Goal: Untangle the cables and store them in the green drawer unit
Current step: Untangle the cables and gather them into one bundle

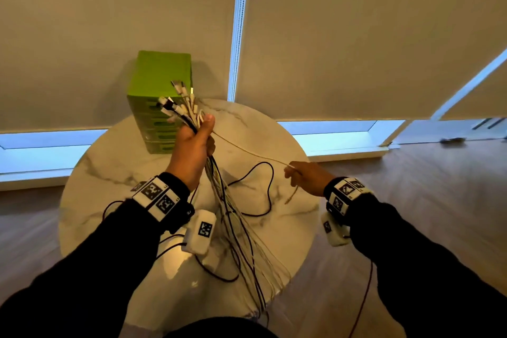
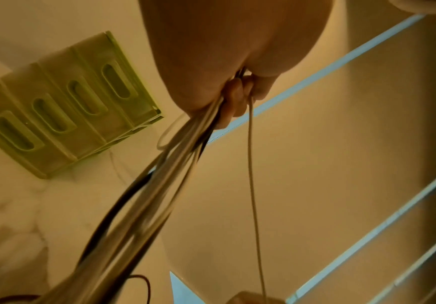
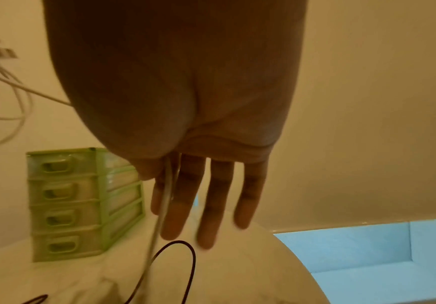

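Observation:
My left hand (image 1: 199,137) is raised above the round marble table (image 1: 109,173) and grips a bundle of white and black cables (image 1: 233,217). Their plugs fan out above the fist, and the loose ends trail down over the table's near edge. One thin white cable (image 1: 247,149) runs taut from that fist to my right hand (image 1: 293,171), which pinches it between thumb and forefinger (image 3: 159,193); its plug end dangles below. The green drawer unit (image 1: 156,77) stands at the back of the table with all of its drawers (image 3: 63,205) closed.
A black cable (image 1: 270,186) lies looped on the table between my hands. Closed roller blinds and a low window sill (image 1: 343,151) are behind the table. Wooden floor (image 1: 411,173) surrounds it. Thin dark wires run from the wrist cameras.

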`<state>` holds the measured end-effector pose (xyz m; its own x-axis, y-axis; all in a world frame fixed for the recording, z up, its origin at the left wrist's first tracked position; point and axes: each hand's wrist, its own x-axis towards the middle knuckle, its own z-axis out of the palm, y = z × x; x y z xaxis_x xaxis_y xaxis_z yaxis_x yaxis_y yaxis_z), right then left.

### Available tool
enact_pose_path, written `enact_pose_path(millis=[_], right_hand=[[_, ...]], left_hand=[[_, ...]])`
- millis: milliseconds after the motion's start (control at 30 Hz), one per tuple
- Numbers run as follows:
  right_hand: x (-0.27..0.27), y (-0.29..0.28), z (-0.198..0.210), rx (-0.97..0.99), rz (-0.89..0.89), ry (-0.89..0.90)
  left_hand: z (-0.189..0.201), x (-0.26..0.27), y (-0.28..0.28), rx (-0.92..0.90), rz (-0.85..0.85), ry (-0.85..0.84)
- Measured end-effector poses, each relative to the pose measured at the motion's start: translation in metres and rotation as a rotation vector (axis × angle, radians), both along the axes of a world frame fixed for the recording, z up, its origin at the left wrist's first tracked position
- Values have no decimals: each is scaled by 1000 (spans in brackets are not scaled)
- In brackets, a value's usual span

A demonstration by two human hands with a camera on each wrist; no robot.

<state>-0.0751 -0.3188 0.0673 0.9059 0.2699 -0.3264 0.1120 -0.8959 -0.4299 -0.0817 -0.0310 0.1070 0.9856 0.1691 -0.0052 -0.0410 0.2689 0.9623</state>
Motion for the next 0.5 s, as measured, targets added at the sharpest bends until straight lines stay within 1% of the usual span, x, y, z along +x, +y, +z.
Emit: enact_pose_path(millis=[67, 200, 300, 367, 433, 500], right_hand=[[-9, -3, 2, 114, -31, -2], [-26, 7, 26, 189, 32, -52], [-47, 12, 46, 215, 96, 69], [-64, 11, 54, 220, 112, 101], [-80, 0, 56, 228, 85, 38], [-97, -22, 54, 239, -29, -70]], left_hand=[[-2, -6, -8, 53, -19, 5], [-2, -11, -41, 65, -101, 1], [-1, -14, -75, 73, -180, 0], [2, -18, -99, 44, -245, 14], [6, -20, -120, -1, -321, 34], [7, -20, -138, -58, -418, 32]])
